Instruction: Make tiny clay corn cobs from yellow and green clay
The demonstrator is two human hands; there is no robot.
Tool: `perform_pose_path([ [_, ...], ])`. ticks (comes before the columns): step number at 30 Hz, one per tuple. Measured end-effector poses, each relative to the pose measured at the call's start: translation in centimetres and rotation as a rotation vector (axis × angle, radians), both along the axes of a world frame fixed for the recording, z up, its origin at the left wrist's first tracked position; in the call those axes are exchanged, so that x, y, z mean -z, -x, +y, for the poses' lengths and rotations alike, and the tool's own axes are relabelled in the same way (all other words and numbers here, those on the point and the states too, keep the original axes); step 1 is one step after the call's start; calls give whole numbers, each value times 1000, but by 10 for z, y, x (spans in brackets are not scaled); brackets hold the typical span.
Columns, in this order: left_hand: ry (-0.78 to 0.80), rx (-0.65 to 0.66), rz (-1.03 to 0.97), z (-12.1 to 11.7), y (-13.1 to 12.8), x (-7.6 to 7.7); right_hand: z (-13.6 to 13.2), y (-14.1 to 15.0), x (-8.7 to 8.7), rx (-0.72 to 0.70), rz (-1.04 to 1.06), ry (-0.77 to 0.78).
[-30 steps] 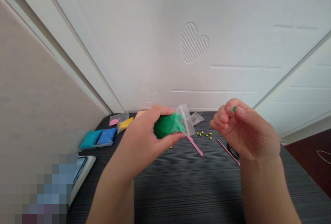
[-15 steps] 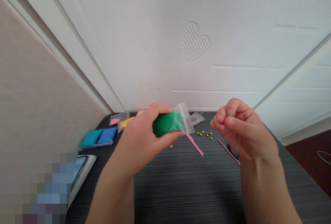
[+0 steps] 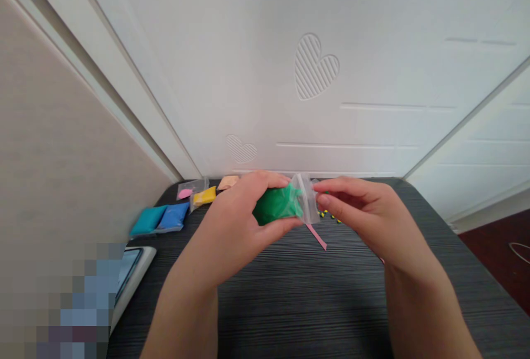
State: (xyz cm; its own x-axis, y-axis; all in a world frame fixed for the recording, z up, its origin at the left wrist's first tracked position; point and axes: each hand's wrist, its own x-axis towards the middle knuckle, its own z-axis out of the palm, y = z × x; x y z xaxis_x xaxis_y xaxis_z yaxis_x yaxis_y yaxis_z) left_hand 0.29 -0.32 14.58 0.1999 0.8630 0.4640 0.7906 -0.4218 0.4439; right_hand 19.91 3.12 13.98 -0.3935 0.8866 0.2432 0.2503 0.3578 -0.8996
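Your left hand [image 3: 238,215] is gripping a clear, green-filled bag [image 3: 276,205]; your right hand [image 3: 368,210], grip unclear, is curling at its mouth.

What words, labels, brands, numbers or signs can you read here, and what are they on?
There is none that I can read.
Green bag in the left hand: no legible lettering.
Blue packet, yellow packet: none legible.
White panel: striped hearts, no words.
White-edged device, left: partly pixelated, nothing legible.

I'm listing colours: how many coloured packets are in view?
6: green in the left hand; teal and blue at left on the table; pink, yellow, peach near its back edge. Others may hide behind the hands.
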Motion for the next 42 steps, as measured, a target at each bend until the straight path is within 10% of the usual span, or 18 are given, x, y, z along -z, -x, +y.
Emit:
perform_pose_path([
  [5,-36,-176,9,1,11,2,11,-3,9,-85,-34,105],
  [9,-32,-280,-12,2,20,2,31,4,33,-168,-524,36],
  [20,-62,-262,-24,1,20,1,57,36,115,-460,-945,109],
  [42,-5,-226,-14,2,19,-1,46,35,94,-331,-736,31],
])
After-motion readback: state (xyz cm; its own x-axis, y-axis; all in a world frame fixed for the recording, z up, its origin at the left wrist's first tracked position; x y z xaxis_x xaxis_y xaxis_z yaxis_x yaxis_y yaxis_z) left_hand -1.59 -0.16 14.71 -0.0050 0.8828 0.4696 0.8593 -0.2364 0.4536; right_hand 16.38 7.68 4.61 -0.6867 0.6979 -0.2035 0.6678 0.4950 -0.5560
